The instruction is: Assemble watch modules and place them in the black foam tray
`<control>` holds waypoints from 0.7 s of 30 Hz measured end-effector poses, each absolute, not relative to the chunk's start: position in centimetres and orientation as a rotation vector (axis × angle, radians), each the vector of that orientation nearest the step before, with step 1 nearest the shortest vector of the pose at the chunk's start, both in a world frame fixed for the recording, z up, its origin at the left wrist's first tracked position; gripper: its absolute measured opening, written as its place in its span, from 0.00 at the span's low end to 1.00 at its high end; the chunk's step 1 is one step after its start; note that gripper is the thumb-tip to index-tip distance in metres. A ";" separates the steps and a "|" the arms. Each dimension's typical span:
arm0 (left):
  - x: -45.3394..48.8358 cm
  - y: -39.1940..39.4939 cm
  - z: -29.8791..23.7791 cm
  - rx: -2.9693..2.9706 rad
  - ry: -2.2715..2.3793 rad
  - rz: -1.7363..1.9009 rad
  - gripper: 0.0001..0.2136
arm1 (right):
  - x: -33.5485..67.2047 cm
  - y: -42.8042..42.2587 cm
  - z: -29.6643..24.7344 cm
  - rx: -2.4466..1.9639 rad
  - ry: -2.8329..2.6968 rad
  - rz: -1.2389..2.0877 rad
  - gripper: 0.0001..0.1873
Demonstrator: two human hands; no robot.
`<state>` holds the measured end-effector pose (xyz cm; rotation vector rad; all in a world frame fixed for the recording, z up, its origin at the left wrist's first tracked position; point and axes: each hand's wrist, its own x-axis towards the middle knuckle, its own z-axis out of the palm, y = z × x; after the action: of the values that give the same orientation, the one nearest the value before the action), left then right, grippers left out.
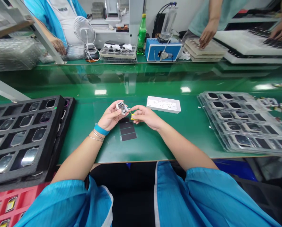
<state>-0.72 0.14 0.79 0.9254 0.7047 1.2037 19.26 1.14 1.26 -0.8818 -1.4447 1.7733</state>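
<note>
My left hand is closed around an opened smartwatch case, its inner parts facing up. My right hand, closed too, pinches a small yellow-handled tool, possibly tweezers; its tip meets the right edge of the case, and what lies at the tip is too small to make out. Beneath both hands a sheet of black rectangular stickers lies on the green table. Just beyond my right hand stands a shallow white box with many tiny parts in it.
Black foam trays of watches are stacked at left, above a red tray. Clear plastic trays with watch cases lie at right. Across the bench are a fan, a green bottle, a blue machine and two co-workers' hands.
</note>
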 end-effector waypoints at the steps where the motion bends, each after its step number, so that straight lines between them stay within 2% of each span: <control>1: -0.8 0.2 0.7 0.931 0.701 1.196 0.26 | 19.7 1.2 1.8 -0.864 -1.434 1.801 0.18; 3: -0.8 0.2 0.7 0.931 0.688 1.165 0.26 | 20.6 1.2 2.9 -0.797 -1.442 1.838 0.15; 6: -0.5 -0.1 0.7 0.904 0.670 1.083 0.27 | 21.4 1.1 3.8 -0.683 -1.552 1.798 0.18; 14: 0.1 -0.4 0.4 0.902 0.610 0.885 0.24 | 20.0 0.6 2.9 -0.719 -1.799 1.036 0.18; 21: 0.1 -0.4 0.0 0.876 0.615 0.792 0.24 | 19.8 0.8 2.1 -0.774 -1.892 0.852 0.15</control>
<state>0.05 -0.36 0.05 0.8757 0.6152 0.7921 19.77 0.83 2.14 -0.7738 -1.8924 0.8525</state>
